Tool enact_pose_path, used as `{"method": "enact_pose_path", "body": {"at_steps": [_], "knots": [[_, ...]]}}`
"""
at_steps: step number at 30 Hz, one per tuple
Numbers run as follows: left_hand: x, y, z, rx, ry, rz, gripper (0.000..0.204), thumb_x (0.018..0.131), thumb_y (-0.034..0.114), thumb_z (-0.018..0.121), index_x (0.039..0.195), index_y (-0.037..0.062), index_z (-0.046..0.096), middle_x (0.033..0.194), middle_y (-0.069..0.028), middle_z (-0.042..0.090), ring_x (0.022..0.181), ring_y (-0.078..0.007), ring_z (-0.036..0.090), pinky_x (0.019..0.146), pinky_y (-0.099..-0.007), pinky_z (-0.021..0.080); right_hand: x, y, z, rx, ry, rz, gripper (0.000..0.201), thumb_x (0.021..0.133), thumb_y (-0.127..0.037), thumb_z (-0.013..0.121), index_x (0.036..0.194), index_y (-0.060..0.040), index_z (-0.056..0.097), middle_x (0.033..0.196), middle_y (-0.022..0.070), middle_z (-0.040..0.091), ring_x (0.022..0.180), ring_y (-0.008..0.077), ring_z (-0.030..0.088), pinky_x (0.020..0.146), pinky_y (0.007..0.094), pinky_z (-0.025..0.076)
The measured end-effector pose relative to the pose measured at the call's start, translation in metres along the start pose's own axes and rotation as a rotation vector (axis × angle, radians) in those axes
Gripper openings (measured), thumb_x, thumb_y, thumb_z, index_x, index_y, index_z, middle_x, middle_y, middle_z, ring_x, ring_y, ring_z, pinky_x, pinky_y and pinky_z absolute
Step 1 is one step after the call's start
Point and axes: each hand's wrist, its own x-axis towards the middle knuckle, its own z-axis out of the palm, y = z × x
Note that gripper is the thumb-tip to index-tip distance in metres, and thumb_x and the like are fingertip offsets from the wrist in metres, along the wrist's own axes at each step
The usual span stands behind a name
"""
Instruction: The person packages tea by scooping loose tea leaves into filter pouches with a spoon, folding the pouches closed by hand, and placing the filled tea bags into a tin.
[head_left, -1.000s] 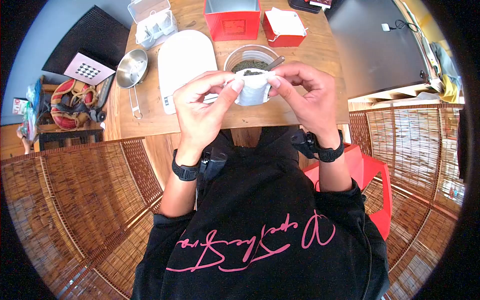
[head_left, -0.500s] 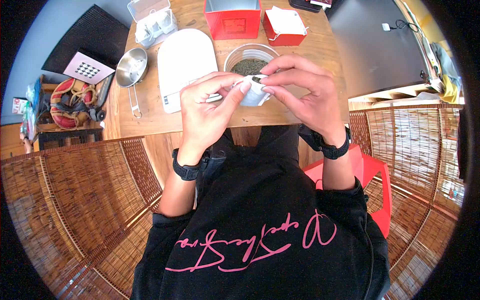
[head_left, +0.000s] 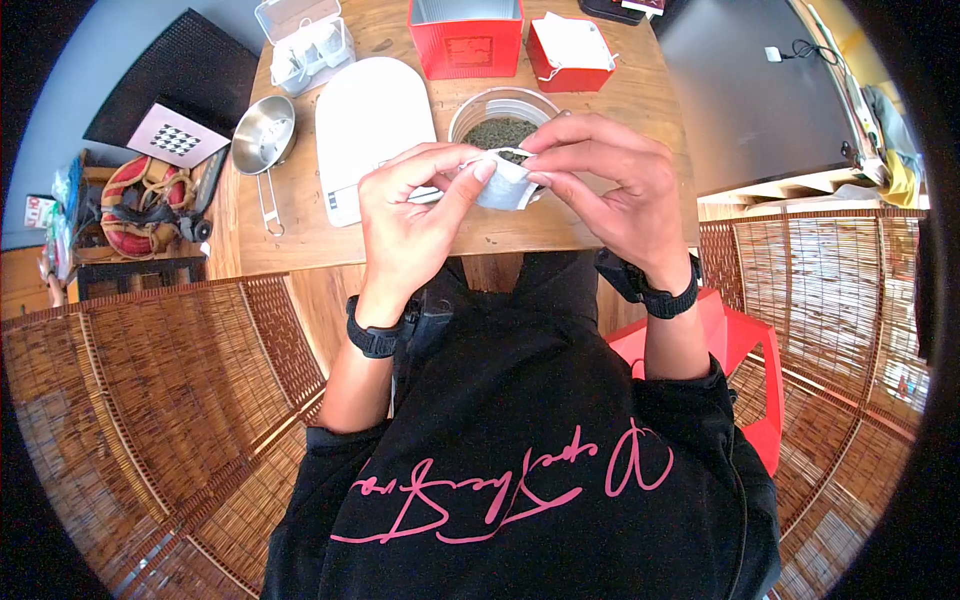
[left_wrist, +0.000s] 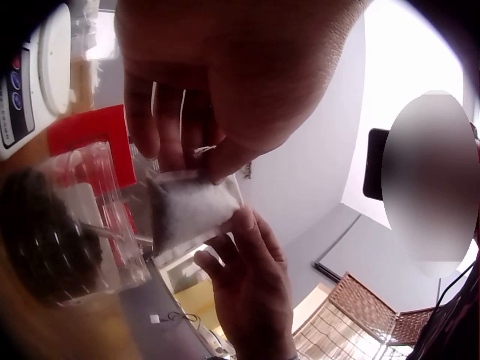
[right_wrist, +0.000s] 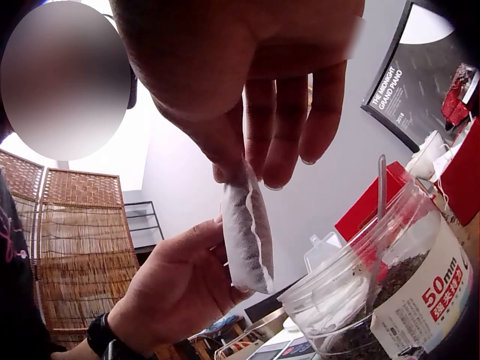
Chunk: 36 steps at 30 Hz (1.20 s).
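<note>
A small white tea bag (head_left: 507, 185) is held up in front of a clear tub (right_wrist: 322, 319) of dark tea leaves. Thumb and fingers of my left hand (head_left: 410, 220) pinch the bag's left upper edge. On its other side, my right hand (head_left: 628, 190) pinches the top edge between thumb and fingertips. Dark leaves show at the bag's narrow mouth in the head view. Seen from the right wrist, the bag looks plump, with a seam down its side. A spoon (right_wrist: 382, 187) stands in the tub, its handle above the rim.
Left of the tub lies a white kitchen scale (head_left: 375, 120), with a steel pan (head_left: 265, 140) beyond it. Along the back stand a clear box (head_left: 310, 60) of white bags, a tall red box (head_left: 465, 50) and a smaller red box (head_left: 568, 65) holding white bags.
My right hand has shifted its hold from the bag's right corner to the top edge, bringing its fingers inward. The wide mouth has narrowed and the bag has turned slightly. My left hand keeps its pinch.
</note>
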Motion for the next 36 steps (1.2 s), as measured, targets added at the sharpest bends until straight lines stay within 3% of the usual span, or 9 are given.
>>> {"method": "enact_pose_path", "body": {"at_steps": [3,8,9,11,18,25,31,36], "knots": [[-0.001,-0.004,-0.001,0.009,-0.016,0.013,0.014,0.09,0.005,0.077,0.102,0.0005,0.078,0.089,-0.0091,0.075,0.075,-0.0098,0.067,0.066,-0.0235,0.052,0.0,0.0,0.0,0.025,0.016,0.015,0.016,0.08,0.0,0.077,0.096,-0.004,0.079,0.101,0.0084,0.074,0.094,0.0233,0.073,0.081,0.0333,0.058],[0.001,-0.003,0.001,-0.178,-0.154,-0.032,0.052,0.08,0.011,0.087,0.128,0.0022,0.068,0.101,-0.0085,0.075,0.083,-0.0112,0.069,0.075,-0.0254,0.055,0.001,-0.003,-0.001,0.05,-0.007,0.013,0.016,0.08,0.002,0.077,0.095,-0.003,0.078,0.102,0.0092,0.074,0.095,0.0239,0.073,0.082,0.0336,0.058],[-0.001,-0.005,0.001,-0.177,-0.154,-0.032,0.052,0.08,0.011,0.087,0.128,0.0022,0.068,0.101,-0.0085,0.075,0.083,-0.0112,0.069,0.075,-0.0254,0.055,0.002,-0.003,-0.001,0.056,-0.025,0.008,0.016,0.079,0.002,0.077,0.095,-0.0026,0.078,0.103,0.0097,0.074,0.096,0.0245,0.072,0.083,0.0338,0.058],[-0.007,-0.012,0.001,-0.181,-0.322,-0.091,0.064,0.077,0.012,0.09,0.134,0.0017,0.063,0.106,-0.0092,0.075,0.087,-0.0113,0.069,0.079,-0.0279,0.056,0.002,-0.003,0.001,0.085,-0.027,0.001,0.016,0.079,0.002,0.077,0.094,-0.0023,0.077,0.104,0.0101,0.074,0.096,0.0251,0.072,0.083,0.034,0.058],[-0.005,-0.005,0.005,-0.144,-0.281,-0.204,0.033,0.083,0.008,0.084,0.112,-0.0025,0.073,0.092,-0.0079,0.077,0.085,-0.0087,0.069,0.076,-0.0272,0.056,0.002,-0.006,-0.001,0.065,-0.065,-0.01,0.017,0.077,0.001,0.078,0.094,-0.0021,0.077,0.108,0.0103,0.073,0.099,0.0257,0.072,0.083,0.0343,0.058],[-0.006,-0.007,0.004,-0.088,-0.26,-0.199,0.033,0.083,0.008,0.083,0.113,-0.0027,0.073,0.09,-0.0097,0.077,0.083,-0.0093,0.07,0.074,-0.0273,0.057,0.002,-0.007,-0.001,0.051,-0.072,-0.018,0.015,0.078,0.0,0.078,0.093,-0.0024,0.076,0.108,0.0098,0.073,0.098,0.0251,0.072,0.082,0.0341,0.058],[-0.006,-0.006,-0.002,0.068,-0.292,-0.181,0.034,0.083,0.002,0.083,0.115,-0.0016,0.071,0.1,-0.0059,0.076,0.09,-0.0097,0.07,0.079,-0.0259,0.058,0.001,-0.006,0.002,0.077,-0.064,-0.003,0.017,0.078,0.001,0.078,0.095,-0.0026,0.077,0.108,0.0097,0.073,0.097,0.0244,0.072,0.081,0.0331,0.058],[-0.006,-0.008,-0.001,-0.174,-0.259,-0.128,0.041,0.082,0.006,0.084,0.119,-0.002,0.07,0.1,-0.0102,0.077,0.092,-0.0121,0.071,0.079,-0.029,0.058,0.001,-0.005,0.002,0.111,-0.021,0.004,0.016,0.079,0.003,0.077,0.095,-0.0014,0.077,0.108,0.0109,0.072,0.098,0.0235,0.072,0.082,0.0325,0.058]]}}
